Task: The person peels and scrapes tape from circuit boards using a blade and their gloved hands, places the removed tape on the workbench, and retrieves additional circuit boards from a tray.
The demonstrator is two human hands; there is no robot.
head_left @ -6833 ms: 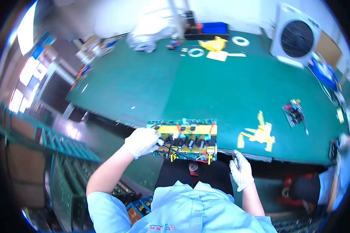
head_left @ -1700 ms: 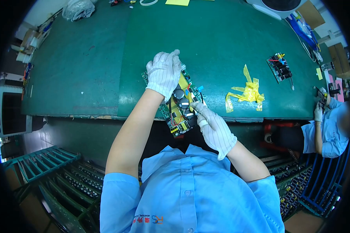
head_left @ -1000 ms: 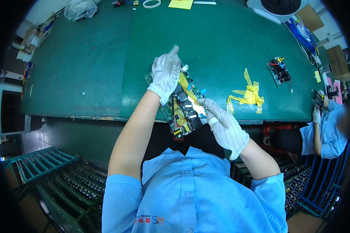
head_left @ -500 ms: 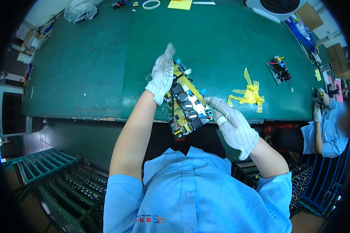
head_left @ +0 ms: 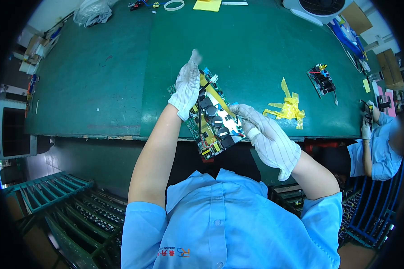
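A green circuit board (head_left: 214, 120) with black capacitors, coils and wires lies slanted across the table's front edge, its lower end jutting past it. My left hand (head_left: 187, 87), in a white striped glove, holds the board along its left side, fingers stretched toward the far end. A strip of yellow tape (head_left: 218, 99) runs slantwise over the board. At the strip's lower end, the fingers of my gloved right hand (head_left: 267, 139) are pinched together; the exact grip is partly hidden. Crumpled yellow tape (head_left: 288, 108) lies on the table to the right.
On the green table (head_left: 98, 85), a second circuit board (head_left: 321, 81) lies at the right. Along the far side are a plastic bag (head_left: 93, 12), a tape ring (head_left: 174, 5), yellow paper (head_left: 207, 5) and a fan (head_left: 321, 9). A co-worker (head_left: 376, 150) handles a part at the right.
My right hand has moved slightly up and left, its fingertips now closer to the tape strip over the board. My left hand and the board have hardly moved.
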